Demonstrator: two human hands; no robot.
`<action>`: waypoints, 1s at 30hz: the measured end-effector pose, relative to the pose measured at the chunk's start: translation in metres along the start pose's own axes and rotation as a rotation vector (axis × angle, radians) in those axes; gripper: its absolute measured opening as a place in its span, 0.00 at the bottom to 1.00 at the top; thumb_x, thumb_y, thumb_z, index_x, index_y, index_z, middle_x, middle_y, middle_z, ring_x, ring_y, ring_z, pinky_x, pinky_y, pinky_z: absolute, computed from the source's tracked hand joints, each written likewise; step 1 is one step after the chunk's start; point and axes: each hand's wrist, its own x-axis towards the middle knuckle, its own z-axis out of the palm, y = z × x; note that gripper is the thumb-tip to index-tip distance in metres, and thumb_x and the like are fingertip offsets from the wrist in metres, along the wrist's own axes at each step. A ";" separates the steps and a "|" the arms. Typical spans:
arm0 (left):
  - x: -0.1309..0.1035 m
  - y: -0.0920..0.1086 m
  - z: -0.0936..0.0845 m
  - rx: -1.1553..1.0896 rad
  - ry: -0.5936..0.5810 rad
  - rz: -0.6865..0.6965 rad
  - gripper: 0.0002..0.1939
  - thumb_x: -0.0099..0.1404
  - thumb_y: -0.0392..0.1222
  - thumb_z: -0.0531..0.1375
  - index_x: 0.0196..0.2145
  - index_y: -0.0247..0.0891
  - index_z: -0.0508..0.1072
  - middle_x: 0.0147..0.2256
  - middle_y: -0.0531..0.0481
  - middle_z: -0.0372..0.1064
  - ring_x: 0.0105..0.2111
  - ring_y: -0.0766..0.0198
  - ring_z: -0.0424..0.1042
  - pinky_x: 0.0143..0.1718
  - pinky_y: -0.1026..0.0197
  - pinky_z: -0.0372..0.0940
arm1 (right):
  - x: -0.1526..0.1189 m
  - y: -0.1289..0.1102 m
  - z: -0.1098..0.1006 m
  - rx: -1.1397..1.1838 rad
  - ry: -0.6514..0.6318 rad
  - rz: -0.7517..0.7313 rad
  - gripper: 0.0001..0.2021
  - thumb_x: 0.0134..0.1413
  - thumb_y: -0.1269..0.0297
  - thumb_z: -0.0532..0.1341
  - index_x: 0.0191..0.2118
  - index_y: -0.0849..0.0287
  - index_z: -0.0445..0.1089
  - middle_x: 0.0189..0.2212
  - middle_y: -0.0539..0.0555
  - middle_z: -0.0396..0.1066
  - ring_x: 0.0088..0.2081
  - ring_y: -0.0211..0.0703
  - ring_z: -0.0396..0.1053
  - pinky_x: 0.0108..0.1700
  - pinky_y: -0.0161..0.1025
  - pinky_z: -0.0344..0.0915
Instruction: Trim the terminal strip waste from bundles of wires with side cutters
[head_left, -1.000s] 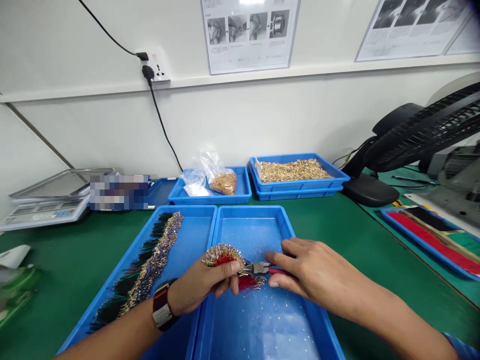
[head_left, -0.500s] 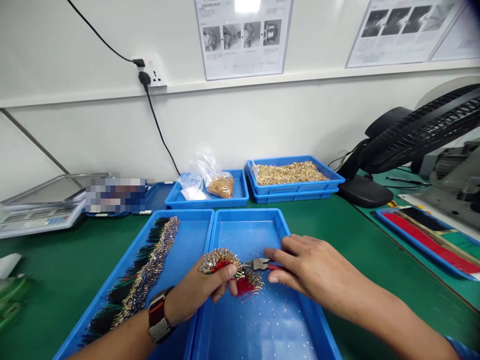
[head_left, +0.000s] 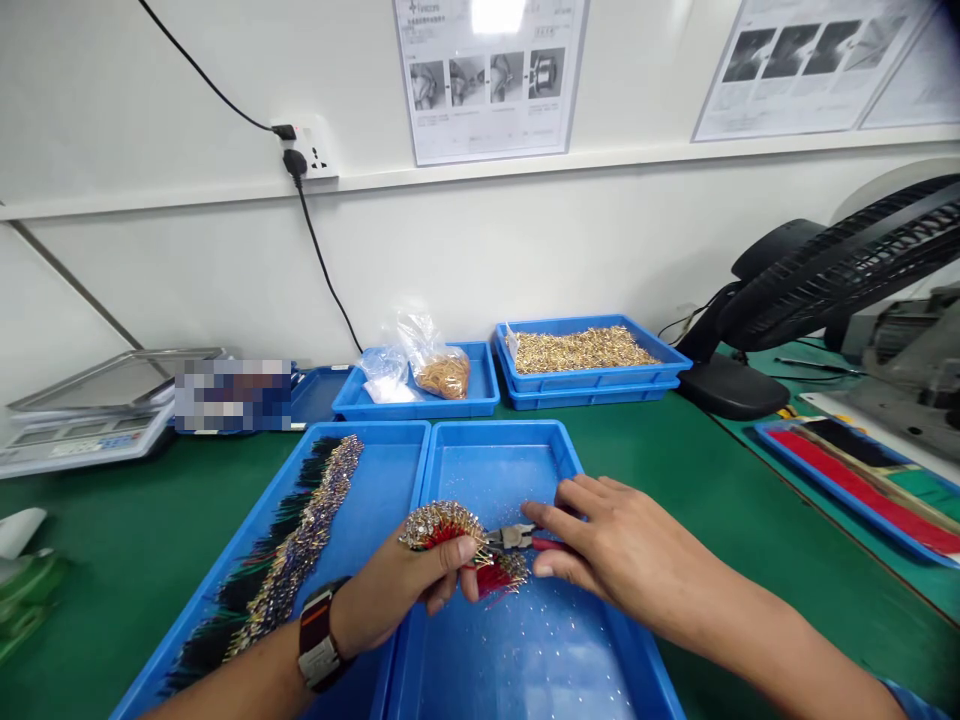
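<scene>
My left hand [head_left: 431, 568] is closed around a bundle of short red wires with shiny metal terminals [head_left: 444, 522] fanned out along one end. Red-handled pliers [head_left: 511, 537] are gripped in my right hand [head_left: 611, 535], their jaws touching the terminals beside my left thumb. A second clump of red wires [head_left: 501, 575] shows below the plier jaws; whether my fingers hold it too I cannot tell. Both hands are over the right blue tray [head_left: 487, 455], where small bright bits are scattered. To the left, a long row of dark green wires with metal ends [head_left: 296, 540] lies in another blue tray [head_left: 397, 440].
Behind stand a blue tray [head_left: 352, 408] with plastic bags and stacked trays [head_left: 592, 385] of gold-coloured terminals. A black fan [head_left: 825, 270] is at right, near a tray of coloured wires [head_left: 862, 485]. A scale [head_left: 97, 425] and a green tape dispenser [head_left: 30, 595] are at left.
The hands stay almost in place. The plier head has tilted slightly at the terminals, and my right fingers have shifted a little to the left. The whole view has moved slightly.
</scene>
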 end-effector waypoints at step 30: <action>0.003 0.005 -0.004 0.056 -0.090 -0.027 0.21 0.71 0.59 0.66 0.36 0.36 0.75 0.28 0.51 0.78 0.18 0.73 0.57 0.20 0.66 0.50 | -0.003 0.000 -0.005 0.088 -0.016 -0.028 0.24 0.78 0.45 0.50 0.51 0.57 0.76 0.33 0.53 0.69 0.31 0.48 0.68 0.34 0.45 0.58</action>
